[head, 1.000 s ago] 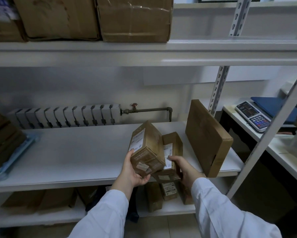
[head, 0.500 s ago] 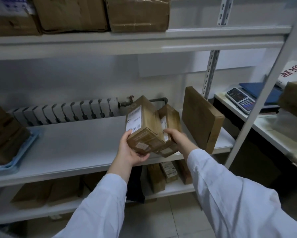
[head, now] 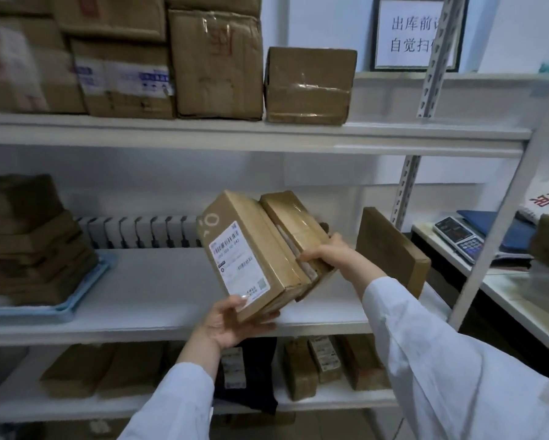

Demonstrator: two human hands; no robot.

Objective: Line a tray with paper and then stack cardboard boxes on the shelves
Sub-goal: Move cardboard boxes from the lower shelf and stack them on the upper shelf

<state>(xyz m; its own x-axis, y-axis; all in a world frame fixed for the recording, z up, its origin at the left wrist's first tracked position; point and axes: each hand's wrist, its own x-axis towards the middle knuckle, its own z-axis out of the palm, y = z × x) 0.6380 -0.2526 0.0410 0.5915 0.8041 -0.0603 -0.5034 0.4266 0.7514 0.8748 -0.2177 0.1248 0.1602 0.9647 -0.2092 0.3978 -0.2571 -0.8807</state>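
Two small cardboard boxes are held side by side in the air in front of the middle shelf (head: 159, 300). The labelled box (head: 251, 255) rests its lower end in my left hand (head: 232, 325), which grips it from below. My right hand (head: 333, 254) clamps the taped box (head: 295, 223) from the right side. A blue tray (head: 86, 290) at the left of the middle shelf carries a pile of brown boxes (head: 29, 242). A flat brown box (head: 390, 249) leans at the shelf's right end.
The top shelf (head: 425, 134) holds several large cartons and one smaller taped carton (head: 308, 85), with bare room to its right. More boxes stand on the bottom shelf (head: 298, 366). A side table at right carries a calculator-like scale (head: 460, 238). Steel uprights (head: 406, 188) frame the right.
Both hands have raised the two boxes from the middle shelf's front edge upward. My view has tilted up, bringing the top shelf and its cartons fully into sight.
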